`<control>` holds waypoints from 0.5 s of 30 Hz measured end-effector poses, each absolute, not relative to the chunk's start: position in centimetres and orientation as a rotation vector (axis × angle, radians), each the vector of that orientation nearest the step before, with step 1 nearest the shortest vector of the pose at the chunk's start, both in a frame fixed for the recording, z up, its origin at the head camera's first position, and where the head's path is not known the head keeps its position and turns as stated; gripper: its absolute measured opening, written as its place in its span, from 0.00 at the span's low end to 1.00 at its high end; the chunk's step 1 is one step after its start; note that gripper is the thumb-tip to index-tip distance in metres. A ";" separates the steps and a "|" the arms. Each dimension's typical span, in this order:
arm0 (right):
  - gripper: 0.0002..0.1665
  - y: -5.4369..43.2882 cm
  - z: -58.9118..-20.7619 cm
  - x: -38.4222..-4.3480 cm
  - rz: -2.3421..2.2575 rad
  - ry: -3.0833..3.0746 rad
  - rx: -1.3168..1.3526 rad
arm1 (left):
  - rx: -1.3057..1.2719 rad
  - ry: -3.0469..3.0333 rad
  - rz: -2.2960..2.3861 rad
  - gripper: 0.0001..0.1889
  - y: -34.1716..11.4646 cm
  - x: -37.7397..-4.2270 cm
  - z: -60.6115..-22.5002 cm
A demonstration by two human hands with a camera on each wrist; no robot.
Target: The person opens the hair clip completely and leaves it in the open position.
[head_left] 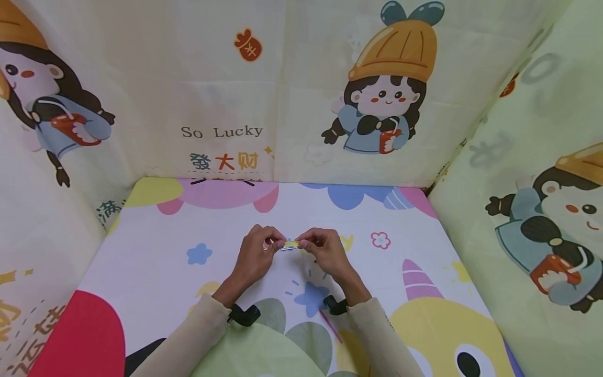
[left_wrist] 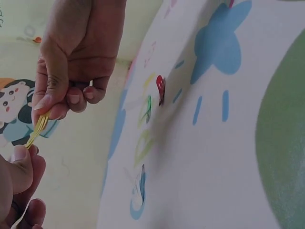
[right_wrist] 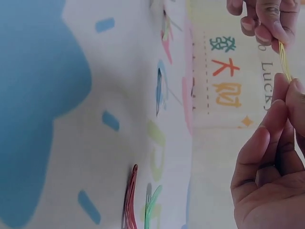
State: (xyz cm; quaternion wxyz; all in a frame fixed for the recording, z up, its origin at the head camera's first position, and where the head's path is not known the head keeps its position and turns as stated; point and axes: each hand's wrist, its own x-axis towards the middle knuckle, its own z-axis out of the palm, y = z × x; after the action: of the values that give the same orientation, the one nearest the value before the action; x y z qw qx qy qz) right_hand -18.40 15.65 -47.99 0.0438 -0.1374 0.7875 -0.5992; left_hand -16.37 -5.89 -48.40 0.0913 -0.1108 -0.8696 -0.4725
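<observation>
Between my two hands a thin bundle of yellow strands (head_left: 292,243) is drawn out lengthwise, raised off the tabletop. My left hand (head_left: 256,255) pinches one end between thumb and index finger. At the other end, the thumb and fingertips of my right hand (head_left: 331,256) pinch it too. Side by side, the strands (left_wrist: 38,129) look slim and flat in the left wrist view. Below lie a red folded bundle (right_wrist: 130,200) and a green one (right_wrist: 152,210). A slim bluish piece (right_wrist: 159,93) lies farther along. Whether the strands are bands or cord is unclear.
A printed cloth (head_left: 155,246) with cartoon shapes covers the table. Printed curtains rise at the back (head_left: 301,104), left (head_left: 52,220) and right (head_left: 532,131). A black camera mount (head_left: 245,315) sits on my left wrist and another (head_left: 335,305) on my right.
</observation>
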 end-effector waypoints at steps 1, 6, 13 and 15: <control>0.06 15.6 -47.9 -18.4 -1.841 2.398 -0.411 | -0.324 -2.572 -1.417 0.02 -5.9 -16.4 -48.4; 0.05 15.5 -47.7 -18.3 -1.864 2.379 -0.341 | -0.293 -2.530 -1.462 0.03 -5.9 -16.4 -48.4; 0.05 15.2 -47.7 -18.3 -1.903 2.332 -0.301 | -0.267 -2.503 -1.473 0.03 -5.9 -16.3 -48.5; 0.05 15.2 -47.8 -18.3 -1.912 2.310 -0.303 | -0.269 -2.494 -1.487 0.03 -5.9 -16.3 -48.5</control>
State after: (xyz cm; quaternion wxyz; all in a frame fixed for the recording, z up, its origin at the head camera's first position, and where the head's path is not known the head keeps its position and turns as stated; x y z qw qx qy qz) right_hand -18.33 15.17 -47.78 0.0640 -0.1004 0.7649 -0.6331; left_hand -16.26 -5.91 -48.50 0.1126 -0.0917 -0.8498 -0.5067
